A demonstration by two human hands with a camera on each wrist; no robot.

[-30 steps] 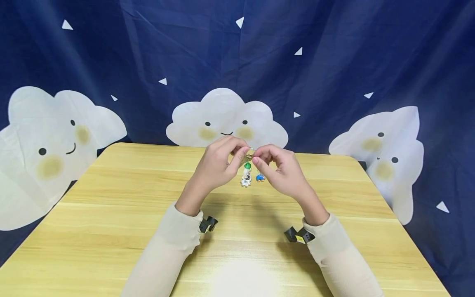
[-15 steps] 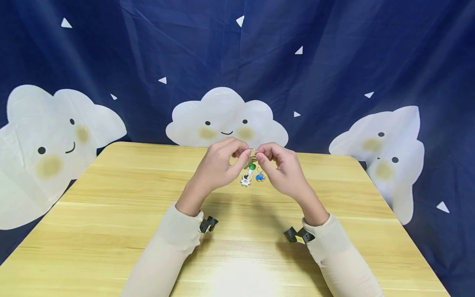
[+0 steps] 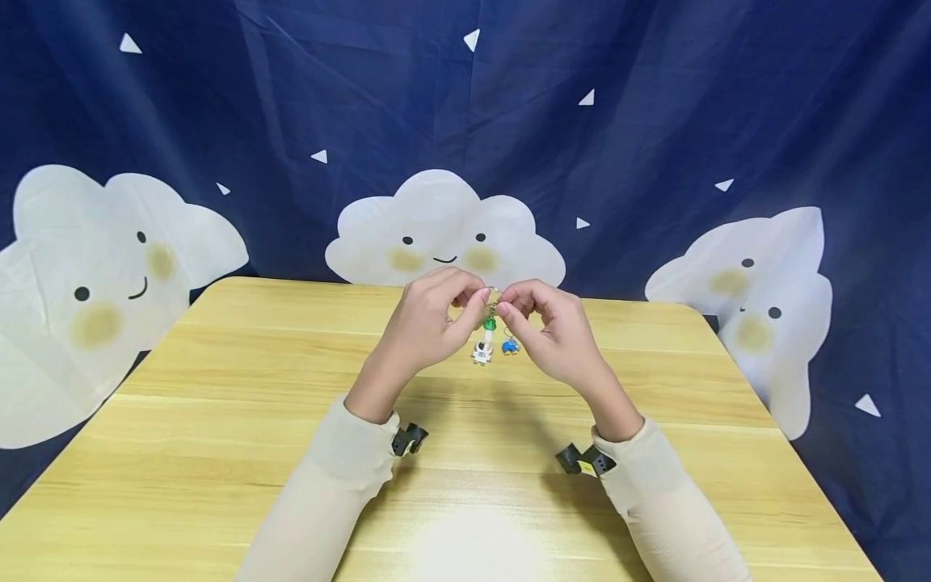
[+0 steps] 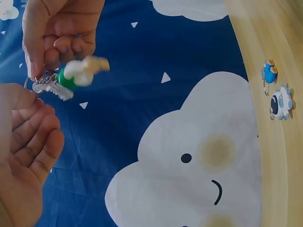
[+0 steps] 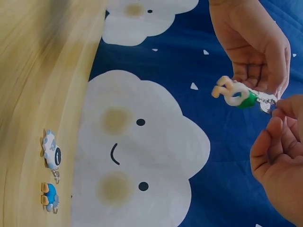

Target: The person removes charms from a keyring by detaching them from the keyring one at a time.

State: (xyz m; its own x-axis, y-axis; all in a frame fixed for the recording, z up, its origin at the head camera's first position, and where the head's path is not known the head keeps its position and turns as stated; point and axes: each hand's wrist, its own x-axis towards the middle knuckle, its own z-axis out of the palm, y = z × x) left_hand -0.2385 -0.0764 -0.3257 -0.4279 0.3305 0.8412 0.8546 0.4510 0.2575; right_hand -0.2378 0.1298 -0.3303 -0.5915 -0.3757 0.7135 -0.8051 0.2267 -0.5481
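In the head view my left hand (image 3: 432, 323) and right hand (image 3: 549, 331) meet above the far part of the table, thumbs and fingertips pinching a thin metal key ring (image 3: 494, 289) from both sides. From the ring hang a silver key (image 4: 56, 90) and a short chain with a figure charm (image 4: 78, 74) in green, white and tan. An astronaut charm (image 5: 50, 150), white with a dark visor, lies on the table below. Beside it lies a blue charm (image 5: 49, 195) with tan feet. Each of these two has its own small ring.
The wooden table (image 3: 465, 436) reaches to a dark blue curtain (image 3: 407, 97) with smiling clouds, which hangs right behind its far edge. Black wrist cameras (image 3: 587, 461) are strapped on over both beige sleeves (image 3: 327, 477).
The green and white charm swings a little to the right and back beneath the fingers. My right fingertips shift slightly at the ring. The two charms on the table stay put.
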